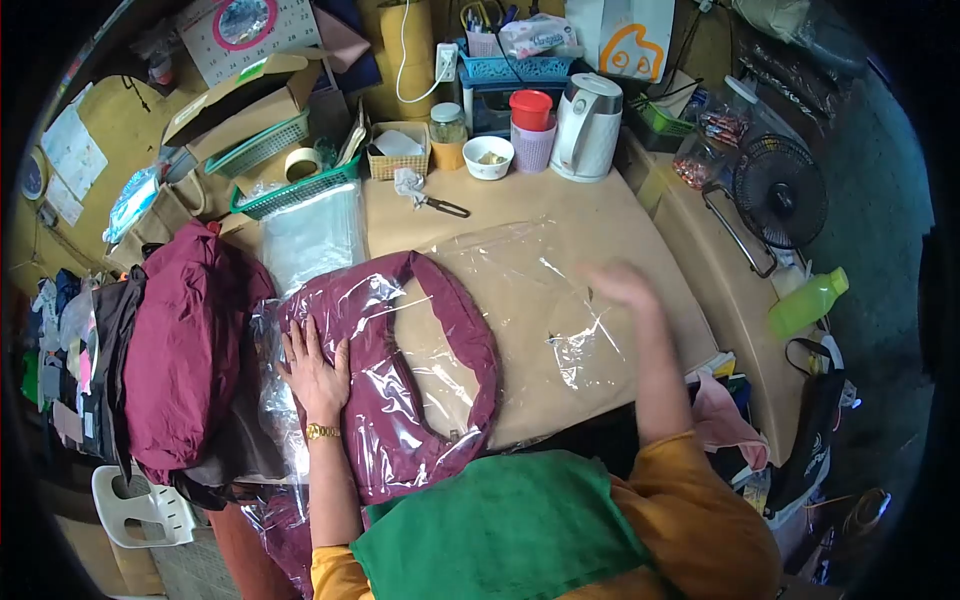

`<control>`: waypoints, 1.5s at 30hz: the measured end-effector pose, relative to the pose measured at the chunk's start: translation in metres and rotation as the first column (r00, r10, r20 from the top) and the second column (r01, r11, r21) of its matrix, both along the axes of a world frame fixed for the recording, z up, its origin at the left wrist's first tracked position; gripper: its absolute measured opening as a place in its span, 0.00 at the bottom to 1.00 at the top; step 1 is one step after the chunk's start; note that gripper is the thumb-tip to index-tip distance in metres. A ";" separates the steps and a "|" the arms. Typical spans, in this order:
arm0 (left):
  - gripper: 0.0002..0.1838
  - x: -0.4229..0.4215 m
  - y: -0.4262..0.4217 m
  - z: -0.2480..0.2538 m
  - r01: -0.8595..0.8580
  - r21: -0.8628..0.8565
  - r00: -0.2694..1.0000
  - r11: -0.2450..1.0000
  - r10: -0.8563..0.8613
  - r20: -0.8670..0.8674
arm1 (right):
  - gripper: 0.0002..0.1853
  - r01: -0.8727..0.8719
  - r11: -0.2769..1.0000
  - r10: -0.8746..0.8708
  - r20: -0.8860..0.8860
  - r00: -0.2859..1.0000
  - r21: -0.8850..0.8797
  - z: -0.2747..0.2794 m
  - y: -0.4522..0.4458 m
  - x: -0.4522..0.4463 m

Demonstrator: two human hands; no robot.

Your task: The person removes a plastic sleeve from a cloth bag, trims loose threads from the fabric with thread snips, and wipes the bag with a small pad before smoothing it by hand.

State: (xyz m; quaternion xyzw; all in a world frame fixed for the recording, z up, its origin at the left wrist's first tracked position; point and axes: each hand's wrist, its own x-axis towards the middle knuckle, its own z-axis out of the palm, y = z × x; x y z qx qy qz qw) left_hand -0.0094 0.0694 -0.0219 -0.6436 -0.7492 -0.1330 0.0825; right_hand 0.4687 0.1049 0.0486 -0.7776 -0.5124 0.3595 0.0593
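Our brown table (545,195) holds a clear plastic bag (582,352), its left part around a curved maroon bundle (372,375). Our hands are apart: the left hand (318,378) lies flat and spread on the bundle; the right hand (624,286) blurs near the bag's right end, its grip beyond our telling.

The clear plastic bag (575,365) gleams, glossy and crinkled, over the maroon cloth loop (468,330), the tabletop (590,205) smooth and matt, the wristband (323,431) shiny metal!
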 end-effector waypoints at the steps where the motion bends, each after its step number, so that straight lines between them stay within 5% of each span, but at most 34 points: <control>1: 0.40 0.001 0.000 0.002 -0.006 -0.019 1.000 1.000 0.007 0.008 | 0.28 -0.221 0.972 0.225 0.048 0.973 -0.080 0.005 -0.009 -0.028; 2: 0.40 0.002 0.001 0.002 -0.015 -0.018 1.000 1.000 0.015 0.010 | 0.23 -0.399 0.871 0.335 0.249 0.909 0.285 -0.042 -0.015 -0.043; 3: 0.40 0.002 0.002 0.002 -0.007 -0.035 1.000 0.999 0.008 0.027 | 0.19 -0.573 0.601 0.347 0.464 0.815 0.557 -0.084 -0.015 -0.056; 4: 0.40 -0.001 0.002 0.002 -0.002 -0.053 0.999 0.999 0.004 0.043 | 0.19 -0.583 0.592 0.363 0.462 0.809 0.557 -0.075 -0.012 -0.070; 6: 0.40 -0.009 0.005 0.001 0.060 -0.091 0.990 0.994 -0.048 0.135 | 0.15 -0.213 0.911 0.278 -0.142 0.950 0.353 -0.026 0.013 -0.096; 8: 0.39 -0.024 0.006 0.008 0.130 -0.092 0.911 0.987 -0.082 0.404 | 0.13 -0.097 0.873 0.355 -0.484 0.800 0.479 0.016 0.070 -0.087; 10: 0.36 -0.028 -0.004 0.026 0.132 0.006 0.821 0.991 -0.113 0.560 | 0.13 0.023 0.707 0.517 -0.539 0.665 0.707 0.128 0.072 -0.106; 11: 0.35 -0.030 -0.007 0.028 0.124 0.058 0.777 0.991 -0.133 0.616 | 0.15 0.077 0.604 0.691 -0.570 0.445 0.793 0.163 0.085 -0.106; 13: 0.34 -0.040 0.000 0.006 0.098 0.182 0.674 0.978 -0.200 0.711 | 0.20 0.231 0.399 0.755 -0.461 0.466 0.887 0.218 0.082 -0.157; 14: 0.35 -0.034 0.001 -0.001 0.060 0.216 0.618 0.974 -0.206 0.758 | 0.32 0.144 0.416 0.727 -0.423 0.540 0.898 0.228 0.099 -0.193; 17: 0.37 -0.012 0.003 -0.013 -0.005 0.296 0.520 0.955 -0.250 0.817 | 0.30 -0.041 0.420 0.713 -0.302 0.633 0.907 0.239 0.131 -0.259; 18: 0.36 -0.001 0.002 -0.012 -0.016 0.415 0.318 0.910 -0.389 0.865 | 0.29 -0.049 0.394 0.725 -0.277 0.630 0.918 0.248 0.132 -0.267; 20: 0.37 0.021 -0.006 -0.022 -0.137 0.364 0.246 0.921 -0.324 0.913 | 0.28 -0.026 0.314 0.737 -0.226 0.637 0.949 0.269 0.140 -0.263; 23: 0.39 0.048 -0.007 -0.033 -0.298 0.161 -0.339 0.941 -0.262 0.904 | 0.26 0.047 0.192 0.697 -0.170 0.697 0.980 0.296 0.145 -0.224; 24: 0.39 0.043 -0.007 -0.018 -0.301 0.166 -0.338 0.939 -0.268 0.902 | 0.25 0.075 0.152 0.660 -0.157 0.734 0.986 0.300 0.148 -0.202; 26: 0.37 0.032 -0.014 0.039 0.144 0.189 -0.871 0.971 0.033 0.490 | 0.23 0.113 0.095 0.544 -0.147 0.826 0.989 0.295 0.156 -0.145; 27: 0.34 0.030 -0.015 0.055 0.105 0.256 -0.881 0.961 -0.029 0.472 | 0.23 0.120 0.090 0.473 -0.148 0.868 0.989 0.283 0.161 -0.114; 29: 0.29 0.001 -0.017 0.062 0.075 0.130 -0.657 0.989 -0.049 0.752 | 0.21 0.118 0.140 0.313 -0.157 0.937 0.983 0.238 0.159 -0.051; 30: 0.24 -0.039 -0.012 0.048 -0.015 0.131 -0.241 0.991 -0.131 0.962 | 0.20 0.116 0.188 0.237 -0.160 0.958 0.975 0.207 0.154 -0.021; 31: 0.20 -0.046 -0.037 0.091 -0.072 0.116 0.093 0.991 -0.110 0.990 | 0.20 0.115 0.256 0.185 -0.166 0.969 0.960 0.169 0.146 0.001; 33: 0.16 -0.086 -0.061 0.094 0.096 0.121 0.163 0.988 -0.136 0.977 | 0.18 0.119 0.435 0.138 -0.196 0.971 0.893 0.085 0.115 0.026; 34: 0.19 -0.107 -0.066 0.076 0.161 0.014 0.375 0.987 -0.074 0.924 | 0.17 0.118 0.532 0.142 -0.226 0.964 0.839 0.044 0.094 0.026; 35: 0.21 -0.104 -0.080 0.075 0.036 -0.105 0.796 0.994 0.035 0.604 | 0.17 0.112 0.634 0.152 -0.266 0.952 0.765 0.006 0.072 0.016; 36: 0.24 -0.100 -0.090 0.082 -0.131 -0.143 0.983 0.981 0.147 0.110 | 0.16 0.095 0.714 0.168 -0.301 0.939 0.694 -0.022 0.048 -0.002; 37: 0.27 -0.087 -0.090 0.093 -0.080 0.045 0.995 0.996 0.076 0.067 | 0.16 0.106 0.863 0.070 -0.325 0.943 0.494 -0.014 0.015 -0.039; 39: 0.30 -0.039 -0.082 0.125 0.160 0.314 0.978 0.936 -0.193 0.077 | 0.12 -0.030 0.751 0.389 -0.406 0.827 0.659 -0.052 0.003 -0.083; 41: 0.34 0.023 -0.064 0.134 0.491 0.340 0.753 0.802 -0.587 0.297 | 0.10 -0.135 0.833 0.470 -0.556 0.686 0.537 -0.009 -0.021 -0.142; 43: 0.44 0.085 -0.043 0.135 0.693 0.432 0.386 0.577 -0.803 0.453 | 0.10 -0.215 0.800 0.586 -0.654 0.479 0.560 0.028 -0.032 -0.180; 45: 0.32 0.100 -0.026 0.134 0.688 0.369 0.391 0.625 -0.747 0.537 | 0.09 -0.242 0.761 0.635 -0.614 0.469 0.602 0.044 -0.027 -0.181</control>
